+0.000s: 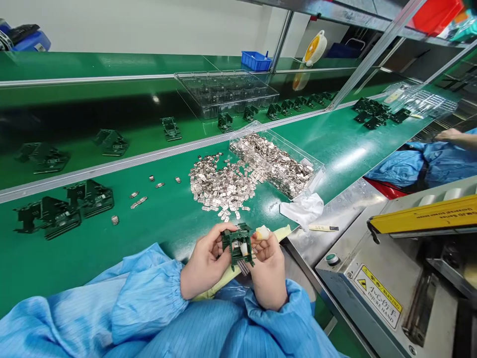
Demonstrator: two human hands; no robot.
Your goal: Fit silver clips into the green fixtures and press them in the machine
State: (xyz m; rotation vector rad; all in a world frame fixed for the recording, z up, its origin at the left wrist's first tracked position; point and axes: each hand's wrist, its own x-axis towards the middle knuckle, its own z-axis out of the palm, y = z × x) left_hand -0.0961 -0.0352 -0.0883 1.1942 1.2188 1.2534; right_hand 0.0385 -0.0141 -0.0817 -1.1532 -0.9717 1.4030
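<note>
A dark green plastic frame (pixel 237 243) with an open middle is held up just in front of my body. My left hand (pixel 208 258) is closed on its left side, the thumb along the lower edge. My right hand (pixel 269 266) is closed at the frame's right side, its fingers partly hidden; a white-and-yellow finger cover (pixel 263 232) shows on one fingertip. Beyond the hands lies a loose pile of small silvery metal pieces (pixel 221 184). More of them fill a clear plastic tray (pixel 316 176) behind the pile.
Several green frames (pixel 61 214) stand at the left, others along the belt (pixel 141 119) behind the metal rail. A white cloth (pixel 303 209) and a marker-like stick (pixel 323 228) lie at right. A machine (pixel 357 278) with a warning label stands close. A co-worker's blue sleeve (pixel 447 159) shows beyond.
</note>
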